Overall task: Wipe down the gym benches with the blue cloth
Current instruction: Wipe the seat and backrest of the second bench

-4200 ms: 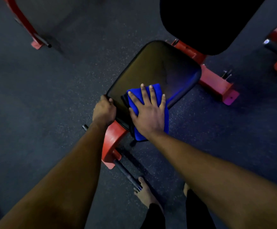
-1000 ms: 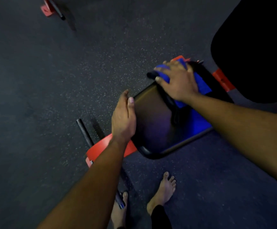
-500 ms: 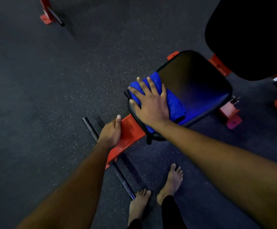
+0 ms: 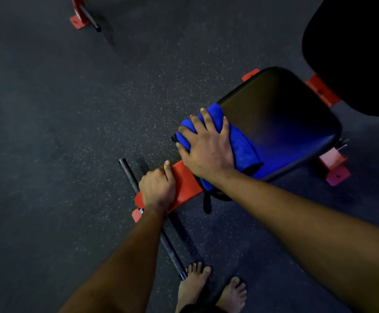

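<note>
1. Since a second ago, your right hand (image 4: pixel 206 150) has dragged the blue cloth (image 4: pixel 242 145) from the far end of the surface (image 4: pixel 285 105) back to its near left corner. Your left hand (image 4: pixel 158 188) has dropped from the pad's edge onto the red frame (image 4: pixel 187 179).
2. The right hand lies flat with its fingers spread. It presses the bunched cloth down and grips nothing. Part of the cloth hangs over the near edge.
3. The left hand braces on the frame, thumb along the top. Its fingers seem to fold over the side, so it likely has hold of the frame.
4. Keep that brace. It should steady you while you lean over the black crossbar (image 4: pixel 170 247) by your feet.
5. Flatten the cloth before the next pass, since a bunched wad probably touches less of the pad.
6. Work in overlapping strokes towards the far right, where the bare pad looks unreached from here.
7. Run the cloth round the rounded rim too.
8. The second bench pad (image 4: pixel 353 53) at upper right is not yet touched.
</note>
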Available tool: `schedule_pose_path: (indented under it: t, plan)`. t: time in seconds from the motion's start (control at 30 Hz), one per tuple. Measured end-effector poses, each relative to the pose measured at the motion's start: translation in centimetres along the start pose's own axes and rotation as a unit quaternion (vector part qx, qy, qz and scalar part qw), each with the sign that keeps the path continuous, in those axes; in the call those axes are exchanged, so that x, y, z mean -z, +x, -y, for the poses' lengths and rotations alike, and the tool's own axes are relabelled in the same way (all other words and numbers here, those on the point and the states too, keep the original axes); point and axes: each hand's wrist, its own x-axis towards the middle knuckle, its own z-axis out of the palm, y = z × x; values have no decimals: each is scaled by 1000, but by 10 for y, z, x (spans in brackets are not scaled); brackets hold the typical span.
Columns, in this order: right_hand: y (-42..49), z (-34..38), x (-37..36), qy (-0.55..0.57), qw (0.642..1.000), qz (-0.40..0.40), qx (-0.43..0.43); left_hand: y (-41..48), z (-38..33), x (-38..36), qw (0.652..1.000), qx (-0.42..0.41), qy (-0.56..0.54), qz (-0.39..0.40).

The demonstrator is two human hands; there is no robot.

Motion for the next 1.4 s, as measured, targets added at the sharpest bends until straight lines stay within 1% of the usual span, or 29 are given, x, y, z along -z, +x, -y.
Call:
schedule_pose_path:
  t: [0.17, 0.3, 0.4, 0.63, 0.7, 0.77, 0.87, 0.93, 1.03, 1.13, 1.27, 1.33, 1.4]
  plan:
    - [28, 5, 2, -5, 1000, -1, 14, 1, 5, -8, 999, -4, 14, -40]
    - [32, 1, -7, -15, 999, -19, 39, 4, 11, -17, 997, -24, 16, -65]
    - [31, -1, -9, -20, 998, -27, 48, 4, 14, -23, 996, -24, 2, -91]
    - [18, -2, -8, 7, 998, 3, 60, 1, 18, -35, 989, -12, -47, -139]
    - [-3, -7, -6, 7, 997, 19, 71, -3, 12, -32, 991, -8, -52, -126]
    - [-34, -15, -7, 15, 996, 19, 86, -10, 9, -29, 992, 4, -58, -114]
    - [-81, -28, -15, 11, 994, -51, 98, -15, 5, -23, 992, 14, -62, -113]
    - [-91, -28, -20, -3, 993, -73, 94, -13, 7, -25, 992, 15, -56, -115]
    - [-73, -19, -19, -8, 995, -65, 75, -7, 10, -29, 991, 10, -55, -120]
    - [-33, -8, -12, -11, 997, -23, 71, -4, 12, -30, 991, 16, -58, -117]
    - [12, 11, 0, -36, 998, 29, 36, -5, 12, -30, 991, 12, -53, -120]
    - [10, 12, -1, -30, 999, 10, 41, -3, 15, -31, 991, 6, -49, -121]
    - [-12, 2, -7, -8, 997, -22, 68, -1, 16, -33, 991, -3, -45, -124]
